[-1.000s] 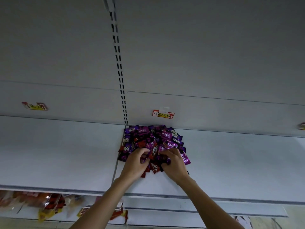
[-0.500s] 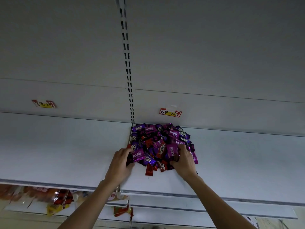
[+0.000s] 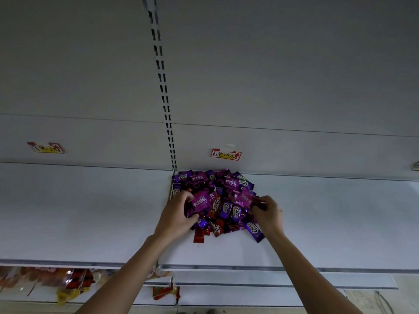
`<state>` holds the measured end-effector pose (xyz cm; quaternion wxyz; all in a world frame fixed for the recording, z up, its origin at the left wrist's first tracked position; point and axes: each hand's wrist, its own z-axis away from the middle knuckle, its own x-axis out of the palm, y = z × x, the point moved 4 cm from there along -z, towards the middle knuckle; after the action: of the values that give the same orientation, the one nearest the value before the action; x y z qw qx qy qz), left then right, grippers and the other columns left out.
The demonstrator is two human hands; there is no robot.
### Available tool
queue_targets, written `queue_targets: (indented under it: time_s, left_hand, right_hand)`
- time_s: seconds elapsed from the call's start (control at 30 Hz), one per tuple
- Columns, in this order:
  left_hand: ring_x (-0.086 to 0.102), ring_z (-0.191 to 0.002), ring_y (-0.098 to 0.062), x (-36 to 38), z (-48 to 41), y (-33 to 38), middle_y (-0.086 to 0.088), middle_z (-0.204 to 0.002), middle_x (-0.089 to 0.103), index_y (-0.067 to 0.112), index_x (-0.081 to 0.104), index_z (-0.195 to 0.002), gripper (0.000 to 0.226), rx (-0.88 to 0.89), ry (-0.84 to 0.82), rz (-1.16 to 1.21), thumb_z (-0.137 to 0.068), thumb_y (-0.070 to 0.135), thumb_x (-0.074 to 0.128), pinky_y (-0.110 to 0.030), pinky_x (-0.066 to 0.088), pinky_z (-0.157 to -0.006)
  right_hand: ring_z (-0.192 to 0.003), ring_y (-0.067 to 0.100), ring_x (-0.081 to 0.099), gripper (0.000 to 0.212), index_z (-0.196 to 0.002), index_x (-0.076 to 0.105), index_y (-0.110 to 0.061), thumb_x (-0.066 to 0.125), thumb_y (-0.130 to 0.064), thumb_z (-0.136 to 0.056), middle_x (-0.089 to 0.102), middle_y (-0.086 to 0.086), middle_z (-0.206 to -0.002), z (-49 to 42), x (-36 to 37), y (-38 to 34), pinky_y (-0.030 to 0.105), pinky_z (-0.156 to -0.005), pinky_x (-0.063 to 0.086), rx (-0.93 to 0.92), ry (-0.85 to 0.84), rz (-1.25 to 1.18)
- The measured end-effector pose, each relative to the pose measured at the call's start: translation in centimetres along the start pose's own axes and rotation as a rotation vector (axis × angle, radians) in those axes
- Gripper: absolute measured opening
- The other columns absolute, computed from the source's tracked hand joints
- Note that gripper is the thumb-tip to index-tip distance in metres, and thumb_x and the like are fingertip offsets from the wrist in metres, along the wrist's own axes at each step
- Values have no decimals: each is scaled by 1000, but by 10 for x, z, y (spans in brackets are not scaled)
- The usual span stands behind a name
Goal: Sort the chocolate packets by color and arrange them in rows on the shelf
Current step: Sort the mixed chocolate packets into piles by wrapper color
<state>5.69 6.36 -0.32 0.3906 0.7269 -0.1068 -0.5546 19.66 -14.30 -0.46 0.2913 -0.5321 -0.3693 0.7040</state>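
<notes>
A mixed heap of purple and red chocolate packets [image 3: 223,201] lies on the white shelf [image 3: 328,223], against the back panel just right of the slotted upright. My left hand [image 3: 175,217] is at the heap's left side, fingers curled around a purple "KISS" packet [image 3: 200,201] and some packets under it. My right hand [image 3: 268,215] is at the heap's right edge, fingertips pinched on a packet there, whose colour is hard to tell. One red packet [image 3: 199,236] sticks out at the front of the heap.
A red-bordered price label [image 3: 225,154] is taped to the back panel above the heap, another label [image 3: 46,147] at far left. The slotted upright [image 3: 164,96] divides two shelf bays. Snack bags [image 3: 68,282] hang on the lower shelf at left.
My left hand moved from the shelf at the heap's left edge into the heap and closed on the purple KISS packet. My right hand shifted to the heap's right edge and pinched a packet.
</notes>
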Motion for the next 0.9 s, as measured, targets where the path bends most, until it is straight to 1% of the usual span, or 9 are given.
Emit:
queue_targets:
  time_s: [0.17,0.23,0.33,0.43,0.5,0.6,0.7,0.77,0.9]
  left_hand:
    - [57,-76,-9,27,-17,29,3,-99,54,22,34,-104,36,-18,-123,-2,-84,9,61,-17,48,-56]
    - [56,-87,-10,36,-23,38,1,-107,54,18,37,-113,35,8,-142,-27,-86,15,60,-14,43,-64]
    - [46,-110,-14,48,-35,52,0,-118,47,11,40,-125,43,74,-135,-88,-89,29,56,-20,37,-88]
    - [41,-114,-17,62,-47,64,-2,-118,46,13,44,-124,37,145,-167,-181,-92,30,51,-23,37,-93]
    - [40,-115,-17,70,-53,72,-1,-119,45,16,52,-118,28,247,-174,-276,-91,26,53,-25,36,-96]
    - [30,-129,-18,81,-59,76,-2,-137,38,17,55,-120,30,352,-216,-409,-90,22,56,-32,27,-108]
    - [30,-132,-16,87,-64,73,-1,-140,39,17,53,-124,32,350,-231,-419,-91,19,54,-32,24,-110]
    - [36,-127,-15,88,-63,72,1,-134,46,18,49,-126,35,339,-235,-404,-91,20,53,-30,28,-107]
    - [39,-117,-18,86,-65,73,-2,-127,47,16,43,-131,44,317,-193,-431,-90,22,56,-27,31,-98]
  right_hand:
    - [-69,14,51,18,-102,56,-6,52,-2,-85,59,7,-87,-10,-15,16,19,-51,38,70,-22,61]
    - [-70,15,51,16,-102,56,-6,52,-8,-86,59,8,-88,-12,-16,21,23,-54,41,88,-55,124]
    - [-85,25,54,13,-88,60,-7,59,-18,-83,59,12,-94,-14,-16,24,34,-70,46,66,-36,279]
    - [-91,28,49,20,-75,54,-8,61,-24,-84,54,13,-99,-12,-12,19,33,-74,41,4,-61,404]
    - [-85,24,47,18,-83,53,-6,62,-22,-84,51,12,-101,-11,-10,16,30,-71,39,-20,-99,412]
    - [-81,20,45,22,-99,53,-4,62,-16,-82,50,10,-103,-13,-7,16,27,-68,38,-27,-138,423]
    - [-81,20,46,20,-93,45,-9,60,-13,-81,50,7,-96,-16,-7,17,25,-61,36,2,-113,413]
    - [-85,22,50,24,-93,39,-12,60,-12,-81,51,6,-94,-18,-6,17,30,-68,42,0,-112,430]
    - [-101,27,50,41,-114,39,-7,63,-21,-83,49,12,-111,-19,-2,17,34,-83,45,-14,-153,462]
